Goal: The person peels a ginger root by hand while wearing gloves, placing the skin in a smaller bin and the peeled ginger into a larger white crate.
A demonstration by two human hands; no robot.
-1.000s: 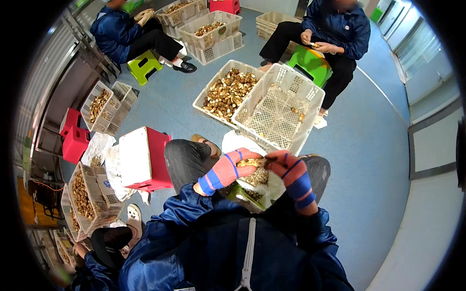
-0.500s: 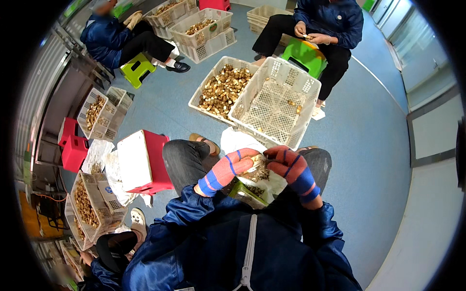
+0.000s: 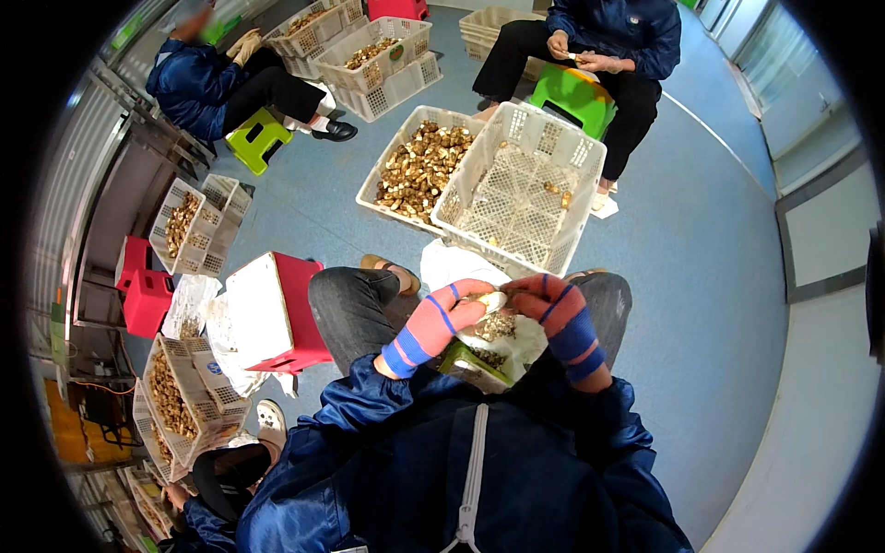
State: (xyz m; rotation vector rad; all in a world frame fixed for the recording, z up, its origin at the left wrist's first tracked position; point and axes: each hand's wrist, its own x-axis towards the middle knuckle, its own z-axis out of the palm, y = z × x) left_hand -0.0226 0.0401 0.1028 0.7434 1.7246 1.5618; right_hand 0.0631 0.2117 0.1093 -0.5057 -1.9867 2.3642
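Gripping pale mushroom (image 3: pixel 495 301) | left hand (image 3: pixel 441 318), right hand (image 3: pixel 553 309) | gloves hide grip

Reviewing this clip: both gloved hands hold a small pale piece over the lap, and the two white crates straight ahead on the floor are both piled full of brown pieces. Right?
Not quite. In the head view only the left crate is piled with brown pieces; the tilted right crate is nearly empty, with a few pieces in it. The rest stands: the left hand and right hand, in striped gloves, meet on a small pale piece over the lap.

Both forearms, in blue sleeves, rise from six o'clock. The left hand (image 3: pixel 441 318), gloved in red with blue stripes, meets the right hand (image 3: pixel 554 309) fingertip to fingertip, both curled.
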